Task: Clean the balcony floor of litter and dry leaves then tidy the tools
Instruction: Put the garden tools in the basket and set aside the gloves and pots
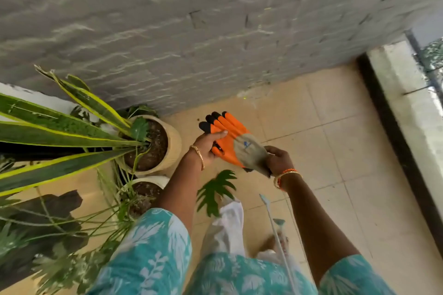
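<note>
Orange work gloves (233, 137) with black fingertips and grey cuffs are held flat above the beige tiled floor (335, 151). My left hand (207, 145) grips them at the finger end, thumb on top. My right hand (279, 160) pinches the grey cuff end. The two gloves seem stacked on each other. A small dark speck of litter (198, 119) lies on the tiles near the wall.
A potted snake plant (153, 143) stands left of my hands, with a second pot (146, 193) in front of it. A grey stone wall (191, 31) runs behind. A raised ledge with a black edge (393, 127) borders the right. A thin light-coloured rod (275, 225) leans by my legs.
</note>
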`<state>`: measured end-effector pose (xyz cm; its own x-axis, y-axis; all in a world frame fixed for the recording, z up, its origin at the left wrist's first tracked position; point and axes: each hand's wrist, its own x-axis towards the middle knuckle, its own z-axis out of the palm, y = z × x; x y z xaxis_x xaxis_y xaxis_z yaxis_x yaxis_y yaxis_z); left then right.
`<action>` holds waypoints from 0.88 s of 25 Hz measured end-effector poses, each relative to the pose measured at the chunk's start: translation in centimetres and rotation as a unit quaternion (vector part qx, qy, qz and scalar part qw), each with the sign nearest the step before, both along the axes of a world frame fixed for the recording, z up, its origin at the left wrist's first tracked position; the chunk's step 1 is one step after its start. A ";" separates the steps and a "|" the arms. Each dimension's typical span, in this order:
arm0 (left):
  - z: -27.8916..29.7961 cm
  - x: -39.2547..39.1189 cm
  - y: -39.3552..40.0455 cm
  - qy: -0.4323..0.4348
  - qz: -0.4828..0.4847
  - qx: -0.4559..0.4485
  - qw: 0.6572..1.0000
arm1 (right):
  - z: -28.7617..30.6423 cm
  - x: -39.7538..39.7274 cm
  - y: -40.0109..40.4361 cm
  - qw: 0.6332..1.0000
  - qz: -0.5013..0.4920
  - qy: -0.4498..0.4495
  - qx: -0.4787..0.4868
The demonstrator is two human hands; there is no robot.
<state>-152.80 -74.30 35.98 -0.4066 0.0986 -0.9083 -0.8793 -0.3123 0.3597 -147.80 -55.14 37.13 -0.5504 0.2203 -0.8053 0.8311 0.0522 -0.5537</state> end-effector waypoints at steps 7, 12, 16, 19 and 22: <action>5.9 9.1 14.0 0.052 -0.173 -0.051 0.982 | 4.6 14.2 12.4 0.971 -0.218 0.007 -0.100; 7.2 19.2 24.3 0.055 -0.224 -0.054 0.972 | 8.5 27.9 21.9 0.948 -0.298 0.020 -0.113; 8.7 28.1 32.0 0.046 -0.300 -0.075 0.950 | 11.9 39.6 26.7 0.881 -0.457 0.055 -0.107; 10.2 34.1 37.5 0.042 -0.366 -0.066 0.927 | 12.6 47.2 29.0 0.802 -0.585 0.080 -0.092; 11.0 38.8 42.9 0.033 -0.443 -0.030 0.895 | 12.8 53.4 31.0 0.715 -0.688 0.103 -0.073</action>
<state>-114.03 -31.43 46.95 -0.2453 0.3616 -0.8995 -0.7486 0.5189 0.4128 -94.39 -24.10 49.95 -0.0039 0.5891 -0.8081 -0.0594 -0.8068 -0.5878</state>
